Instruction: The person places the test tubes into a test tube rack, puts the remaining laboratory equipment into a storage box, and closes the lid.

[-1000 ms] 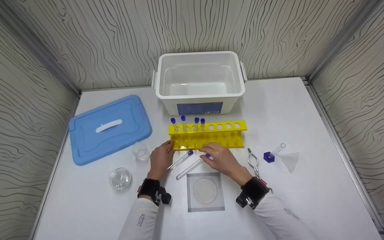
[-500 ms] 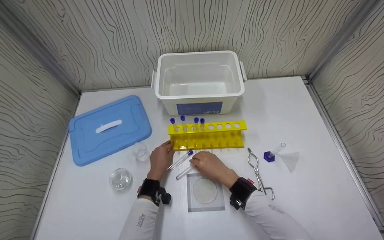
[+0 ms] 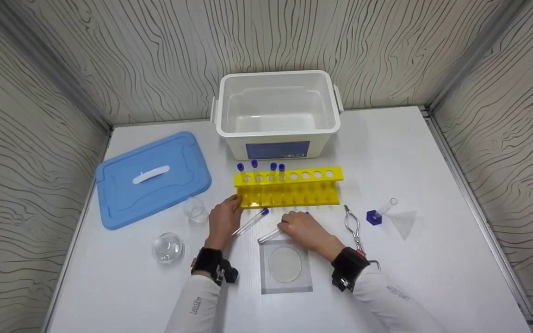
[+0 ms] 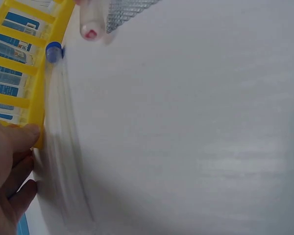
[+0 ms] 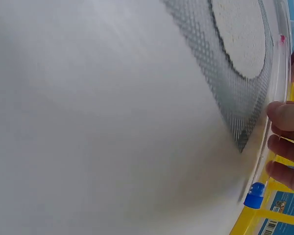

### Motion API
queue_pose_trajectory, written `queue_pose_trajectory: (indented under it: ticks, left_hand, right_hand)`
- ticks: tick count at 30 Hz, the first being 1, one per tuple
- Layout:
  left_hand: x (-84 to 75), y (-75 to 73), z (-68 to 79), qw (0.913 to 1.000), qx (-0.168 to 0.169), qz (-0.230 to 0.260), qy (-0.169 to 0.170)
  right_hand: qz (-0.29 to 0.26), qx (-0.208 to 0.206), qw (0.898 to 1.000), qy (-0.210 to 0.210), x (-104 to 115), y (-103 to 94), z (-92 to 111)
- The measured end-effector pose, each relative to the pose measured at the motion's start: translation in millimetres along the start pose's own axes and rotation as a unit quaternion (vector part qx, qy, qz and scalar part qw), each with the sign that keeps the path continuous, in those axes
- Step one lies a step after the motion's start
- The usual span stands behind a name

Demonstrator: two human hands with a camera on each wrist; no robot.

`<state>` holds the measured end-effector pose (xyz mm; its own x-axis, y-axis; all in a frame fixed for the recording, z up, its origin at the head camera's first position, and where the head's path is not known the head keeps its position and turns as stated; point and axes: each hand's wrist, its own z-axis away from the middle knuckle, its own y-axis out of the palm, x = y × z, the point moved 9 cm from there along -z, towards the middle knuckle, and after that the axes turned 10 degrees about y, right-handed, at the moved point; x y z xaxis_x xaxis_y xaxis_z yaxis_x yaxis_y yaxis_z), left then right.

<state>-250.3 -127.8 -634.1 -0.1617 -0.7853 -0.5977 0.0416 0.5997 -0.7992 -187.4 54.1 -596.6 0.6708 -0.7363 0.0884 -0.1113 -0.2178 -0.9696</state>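
My left hand point(image 3: 223, 222) grips the left end of a yellow test tube rack point(image 3: 289, 197), thumb and fingers at its corner in the left wrist view. Several blue-capped test tubes point(image 3: 254, 169) stand in the rack's left holes. Between the hands, a capped test tube point(image 3: 248, 224) lies slantwise on the table, touching neither hand as far as I can see. My right hand point(image 3: 308, 232) pinches another test tube point(image 3: 269, 236) around its middle, over the wire gauze's upper edge. Its blue cap point(image 5: 255, 196) shows beyond the fingers in the right wrist view.
Behind the rack stands a white bin point(image 3: 278, 134), its blue lid point(image 3: 174, 199) lying at left. Two clear glass vessels, a beaker point(image 3: 195, 210) and a flask point(image 3: 168, 248), sit left. Wire gauze point(image 3: 286, 287) lies in front; metal tongs point(image 3: 352, 224) and a funnel point(image 3: 401, 223) at right.
My right hand came down and left from the rack's front edge onto the lying test tube, then shifted right with it. My left hand stays on the rack.
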Motion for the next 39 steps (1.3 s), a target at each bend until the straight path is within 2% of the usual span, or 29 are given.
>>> queue_pose_trajectory:
  ticks: [9, 15, 23, 27, 30, 32, 33, 34, 35, 37, 39]
  left_hand:
    - [5.1, 4.9, 0.0, 0.9992, 0.017, 0.013, -0.033]
    - [4.0, 6.4, -0.3, 0.9991, 0.021, 0.015, -0.033]
    - [3.7, 6.3, 0.0, 0.9993, 0.012, 0.02, -0.031]
    - [2.4, 5.3, 0.2, 0.9996, 0.005, 0.017, -0.022]
    - [3.0, 5.1, 0.7, 0.9995, 0.008, 0.018, -0.025]
    - [4.4, 5.0, 1.1, 0.9991, 0.011, 0.022, -0.035]
    - [4.5, 4.5, 1.2, 0.999, 0.012, 0.023, -0.036]
    - [4.9, 4.2, 1.2, 0.9989, 0.013, 0.023, -0.039]
    - [5.2, 3.9, 1.2, 0.9988, 0.013, 0.024, -0.042]
    - [5.4, 3.9, 0.8, 0.9987, 0.014, 0.023, -0.044]
    - [5.9, 4.1, 0.9, 0.9986, 0.013, 0.021, -0.048]
  right_hand:
    - [-0.031, 0.011, 0.999, 0.007, -28.3, -17.1, 25.2]
    - [-0.019, 0.008, 0.999, -0.026, -42.3, -16.6, 47.3]
    - [-0.021, 0.008, 1.0, -0.015, -58.7, -14.9, 64.6]
    - [-0.024, 0.005, 1.0, 0.008, -59.5, -18.3, 65.8]
    - [-0.033, -0.005, 0.997, 0.071, -63.6, -27.8, 64.6]
    - [-0.05, -0.024, 0.988, 0.147, -70.4, -36.8, 64.6]
    - [-0.062, -0.038, 0.978, 0.196, -75.2, -42.1, 65.3]
    - [-0.076, -0.052, 0.964, 0.248, -80.5, -46.5, 67.2]
    - [-0.091, -0.069, 0.947, 0.299, -85.7, -50.3, 70.0]
    - [-0.121, -0.094, 0.906, 0.393, -93.7, -54.1, 77.5]
    - [-0.14, -0.094, 0.867, 0.468, -98.4, -50.7, 85.5]
